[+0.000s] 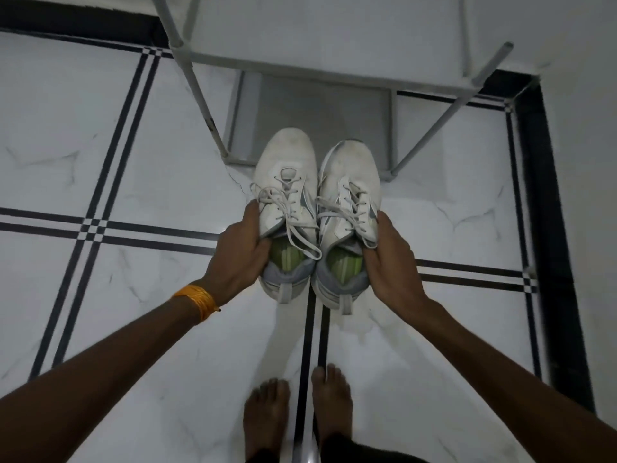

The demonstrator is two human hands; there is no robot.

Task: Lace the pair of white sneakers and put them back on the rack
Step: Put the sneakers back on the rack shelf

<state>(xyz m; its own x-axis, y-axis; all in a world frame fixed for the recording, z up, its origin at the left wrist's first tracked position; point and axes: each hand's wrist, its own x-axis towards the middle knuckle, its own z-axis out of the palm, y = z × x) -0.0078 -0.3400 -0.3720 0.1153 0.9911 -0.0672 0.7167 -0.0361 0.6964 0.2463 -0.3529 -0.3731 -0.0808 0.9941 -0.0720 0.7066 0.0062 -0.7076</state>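
hands (238, 259) hold laced sneakers (317, 208) before rack (300, 65).

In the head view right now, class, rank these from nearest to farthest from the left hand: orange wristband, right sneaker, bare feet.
1. Orange wristband: on the left hand's own wrist.
2. Right sneaker: beyond the left sneaker, in the right hand.
3. Bare feet: bottom of view.

No readable text or brand (sneakers (315, 208) show only stripes).

white marble floor (150, 135) crossed by black double lines, black border (554, 228) meeting pale wall (591, 128).
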